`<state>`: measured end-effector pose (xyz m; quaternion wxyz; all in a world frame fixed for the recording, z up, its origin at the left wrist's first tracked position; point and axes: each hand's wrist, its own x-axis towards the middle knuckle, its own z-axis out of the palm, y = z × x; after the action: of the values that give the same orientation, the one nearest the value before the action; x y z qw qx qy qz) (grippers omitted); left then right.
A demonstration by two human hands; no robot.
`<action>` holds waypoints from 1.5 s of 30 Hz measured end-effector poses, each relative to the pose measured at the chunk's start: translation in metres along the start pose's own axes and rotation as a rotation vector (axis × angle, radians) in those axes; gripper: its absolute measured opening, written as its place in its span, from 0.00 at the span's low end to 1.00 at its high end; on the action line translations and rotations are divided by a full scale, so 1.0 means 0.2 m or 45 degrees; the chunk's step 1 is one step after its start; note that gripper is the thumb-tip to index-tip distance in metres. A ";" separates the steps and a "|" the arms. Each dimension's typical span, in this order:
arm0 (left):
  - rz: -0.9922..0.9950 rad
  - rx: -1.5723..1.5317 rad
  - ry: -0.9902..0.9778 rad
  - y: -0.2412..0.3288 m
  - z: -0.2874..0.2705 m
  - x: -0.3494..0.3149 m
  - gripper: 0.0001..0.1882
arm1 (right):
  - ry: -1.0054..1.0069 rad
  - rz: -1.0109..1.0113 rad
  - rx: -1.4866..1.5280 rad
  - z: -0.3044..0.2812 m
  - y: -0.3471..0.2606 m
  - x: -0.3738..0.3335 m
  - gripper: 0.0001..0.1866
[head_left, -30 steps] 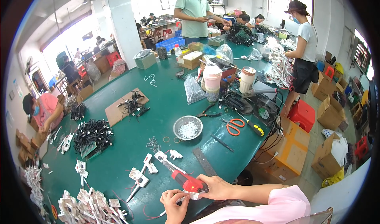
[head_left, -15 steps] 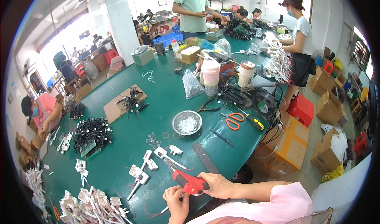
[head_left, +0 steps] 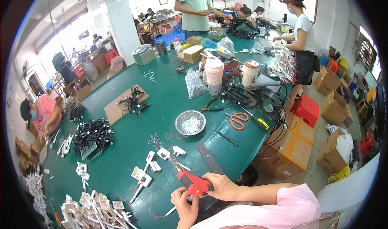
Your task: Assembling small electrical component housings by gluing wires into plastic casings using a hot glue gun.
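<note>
On the person's side of the round silver metal bowl, the right hand grasped a red-and-black plastic handheld tool, long axis slanting toward the bowl's left; the left hand curled just beside it, its grasp too hidden to tell.

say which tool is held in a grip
The red-and-black handheld tool, in the right grip; the orange-handled metal scissors and yellow-and-black screwdriver lie untouched.

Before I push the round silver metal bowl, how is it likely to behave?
The metal bowl would likely be stiff, given its metallic sheen. Being wide and shallow, it may slide rather than tip. The small white pieces inside look loose, so a jolt could spill some.
</note>
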<state>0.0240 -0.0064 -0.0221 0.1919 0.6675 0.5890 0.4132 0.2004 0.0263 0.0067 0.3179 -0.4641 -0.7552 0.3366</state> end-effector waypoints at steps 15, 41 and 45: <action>-0.160 -0.057 -0.166 0.00 -0.02 0.03 0.09 | 0.019 0.030 0.070 -0.03 -0.02 0.00 0.25; -0.071 -0.015 -0.122 0.05 -0.03 0.05 0.05 | 0.148 0.324 0.179 0.00 -0.05 -0.08 0.21; -0.061 -0.073 -0.123 0.04 -0.02 0.05 0.06 | 0.136 0.288 0.211 0.02 -0.04 -0.07 0.22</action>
<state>0.0259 0.0002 -0.0101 0.2491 0.6665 0.5828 0.3925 0.1981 0.0094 0.0082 0.3547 -0.5358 -0.6497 0.4063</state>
